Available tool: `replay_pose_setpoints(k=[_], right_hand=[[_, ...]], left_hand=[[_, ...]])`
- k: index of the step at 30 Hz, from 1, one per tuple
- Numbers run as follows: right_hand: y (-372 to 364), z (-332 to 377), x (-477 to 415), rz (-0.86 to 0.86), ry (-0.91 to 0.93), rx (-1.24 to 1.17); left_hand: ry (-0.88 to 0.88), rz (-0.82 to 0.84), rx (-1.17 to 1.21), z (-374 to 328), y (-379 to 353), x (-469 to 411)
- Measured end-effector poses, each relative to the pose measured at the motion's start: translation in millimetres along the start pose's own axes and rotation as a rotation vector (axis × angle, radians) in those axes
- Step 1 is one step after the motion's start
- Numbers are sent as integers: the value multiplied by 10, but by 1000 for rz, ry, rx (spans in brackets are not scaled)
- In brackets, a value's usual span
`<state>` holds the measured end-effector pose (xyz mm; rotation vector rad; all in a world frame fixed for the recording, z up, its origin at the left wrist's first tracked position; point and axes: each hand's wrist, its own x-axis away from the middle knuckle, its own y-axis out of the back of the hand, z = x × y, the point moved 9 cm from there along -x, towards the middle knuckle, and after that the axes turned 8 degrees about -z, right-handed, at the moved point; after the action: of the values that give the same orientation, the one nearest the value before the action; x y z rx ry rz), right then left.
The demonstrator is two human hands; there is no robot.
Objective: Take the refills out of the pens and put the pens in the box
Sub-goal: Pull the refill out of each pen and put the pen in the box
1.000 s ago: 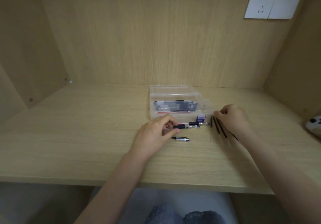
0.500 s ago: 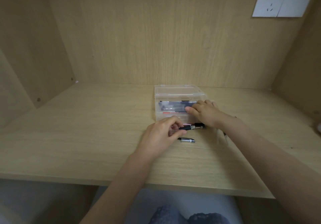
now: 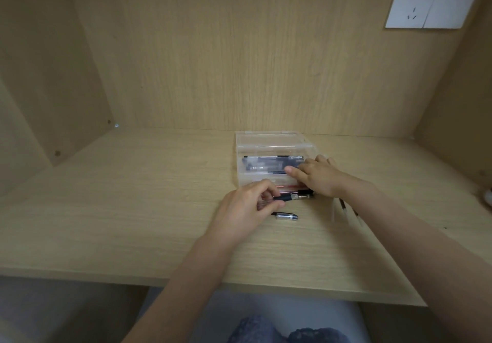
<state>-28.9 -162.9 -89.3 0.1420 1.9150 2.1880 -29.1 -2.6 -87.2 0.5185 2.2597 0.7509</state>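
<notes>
A blue-clad lap [image 3: 279,329] shows below the tabletop [image 3: 133,209] edge. On the tabletop a silver-and-black cap [image 3: 287,216] lies alone, just right of the left hand [image 3: 247,209]. That hand pinches a black pen [image 3: 291,197] between thumb and curled fingers, with the pen's metal end pointing right, just above the surface. A few dark refills [image 3: 343,206] lie beside the right forearm, blurred and partly hidden by it. Just beyond the pen, the right hand [image 3: 316,176] reaches palm down over the right end of the clear box [image 3: 271,140], fingers stretched out and thumb spread toward the left. The box stands with its lid folded back, and other pens [image 3: 269,161] lie lengthwise inside it. A white socket [image 3: 431,4] sits high on the back wall.
</notes>
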Motion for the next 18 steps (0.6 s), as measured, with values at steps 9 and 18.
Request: replay_pose_setpoints(k=[9,18], right_hand=[[90,-74,-6,-2,-20,-635],[399,-245,231,-289,-60,-1136]], left_hand=[[3,-15,9,-1,12,1],[30,-69,29,18,77,4]])
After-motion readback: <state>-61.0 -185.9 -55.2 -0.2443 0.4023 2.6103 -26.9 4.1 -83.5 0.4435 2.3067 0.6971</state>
